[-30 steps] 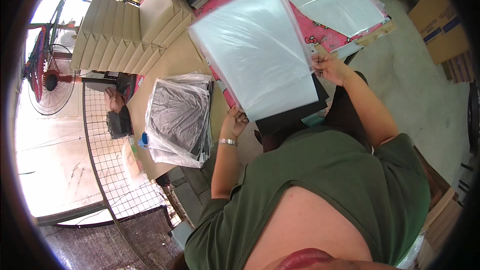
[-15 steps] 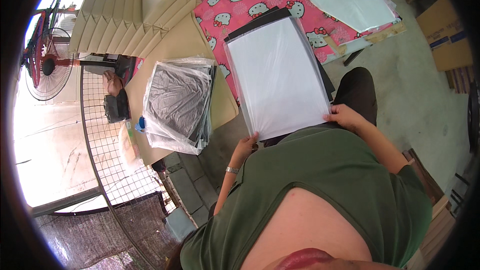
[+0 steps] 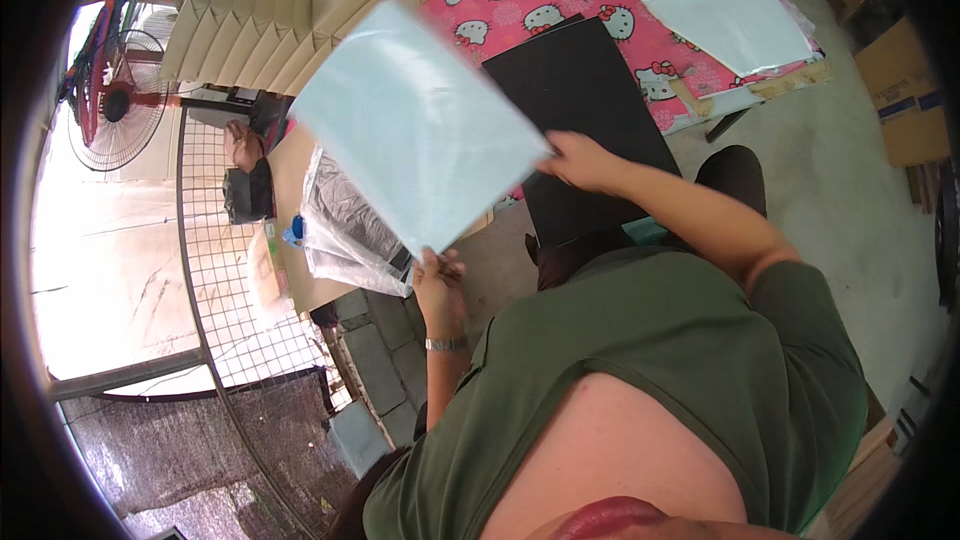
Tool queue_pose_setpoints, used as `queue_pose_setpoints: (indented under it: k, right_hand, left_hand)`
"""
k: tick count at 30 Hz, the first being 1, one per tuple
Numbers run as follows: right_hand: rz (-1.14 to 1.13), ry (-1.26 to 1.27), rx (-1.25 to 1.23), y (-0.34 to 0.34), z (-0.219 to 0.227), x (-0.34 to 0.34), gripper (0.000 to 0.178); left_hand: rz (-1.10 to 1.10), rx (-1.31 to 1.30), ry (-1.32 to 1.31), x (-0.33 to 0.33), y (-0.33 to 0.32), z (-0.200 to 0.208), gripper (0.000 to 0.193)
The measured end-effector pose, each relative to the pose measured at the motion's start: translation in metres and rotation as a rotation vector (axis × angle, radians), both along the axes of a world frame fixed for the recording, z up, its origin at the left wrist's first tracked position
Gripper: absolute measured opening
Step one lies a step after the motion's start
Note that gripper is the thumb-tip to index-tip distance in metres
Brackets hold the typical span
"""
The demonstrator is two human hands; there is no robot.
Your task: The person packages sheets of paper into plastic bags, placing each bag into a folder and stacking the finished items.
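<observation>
A pale sheet in a clear plastic sleeve [image 3: 415, 125] hangs tilted in the air, slightly blurred by motion. My left hand [image 3: 438, 278] grips its lower corner, a watch on that wrist. At its right corner my right hand [image 3: 580, 162] is closed on the edge, the arm reaching across a black board [image 3: 600, 90]. That board lies partly on the pink table and partly over my lap. Under the raised sheet, a stack of plastic-covered dark sheets [image 3: 350, 205] is partly hidden.
Folded beige paper [image 3: 235, 25] is piled at the far left. The pink patterned table cover [image 3: 470, 5] bears a clear plastic sheet [image 3: 715, 10] at the far right. A fan [image 3: 118, 100] and wire mesh [image 3: 225, 270] stand left; a cardboard box [image 3: 900, 80] is at right.
Both hands have carried the sleeved sheet up and left, off the black board and over the plastic-covered stack. The black board now shows widely. The view has shifted slightly.
</observation>
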State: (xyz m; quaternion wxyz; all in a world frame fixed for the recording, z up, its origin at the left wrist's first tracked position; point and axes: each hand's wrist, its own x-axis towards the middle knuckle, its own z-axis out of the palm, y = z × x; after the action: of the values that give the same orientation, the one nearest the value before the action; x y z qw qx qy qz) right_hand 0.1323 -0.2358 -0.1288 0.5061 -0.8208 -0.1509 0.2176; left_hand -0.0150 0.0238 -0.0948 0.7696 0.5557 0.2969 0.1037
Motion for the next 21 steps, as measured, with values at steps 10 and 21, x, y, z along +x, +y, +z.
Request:
queue_pose_setpoints:
  k: [10,21]
  right_hand:
    - [0.177,-0.397,0.085,0.06,-0.012,0.088,0.023]
    - [-0.658,-0.635,-0.968,-0.274,-0.095,0.089,0.044]
  left_hand:
    - [0.17,-0.193,0.147,0.005,0.146,-0.069,0.027]
    - [-0.098,0.76,0.205,-0.003,0.079,-0.071,0.039]
